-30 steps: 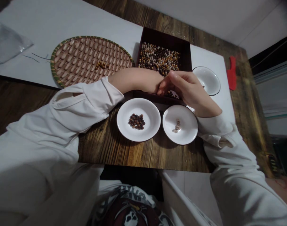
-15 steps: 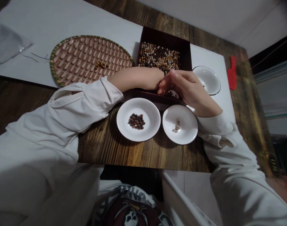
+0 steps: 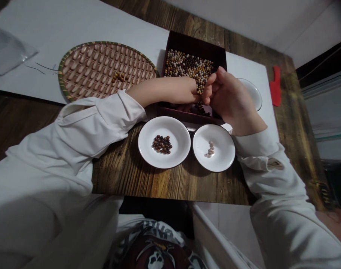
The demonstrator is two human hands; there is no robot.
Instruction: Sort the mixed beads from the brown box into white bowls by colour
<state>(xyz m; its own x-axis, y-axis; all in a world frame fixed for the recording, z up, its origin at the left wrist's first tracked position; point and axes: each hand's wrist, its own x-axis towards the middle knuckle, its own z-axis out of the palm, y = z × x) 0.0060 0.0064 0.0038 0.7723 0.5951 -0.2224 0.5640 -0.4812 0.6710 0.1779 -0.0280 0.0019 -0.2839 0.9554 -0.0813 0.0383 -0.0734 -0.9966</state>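
Tray — beside box, partly behind forearm

The box is deep maroon, its beads mixed cream, mustard and dark brown. The tray has a basket weave of tan and pinkish brown, its rim banded green and yellow. The left plate is white with reddish-brown to near-black beads, the right plate white, dark-edged, with pale beige beads. The tool is plain red, the sleeves and sheet white. The table shows dark brown grain streaked lighter; the shirt, dim here, looks maroon and black with a white skull
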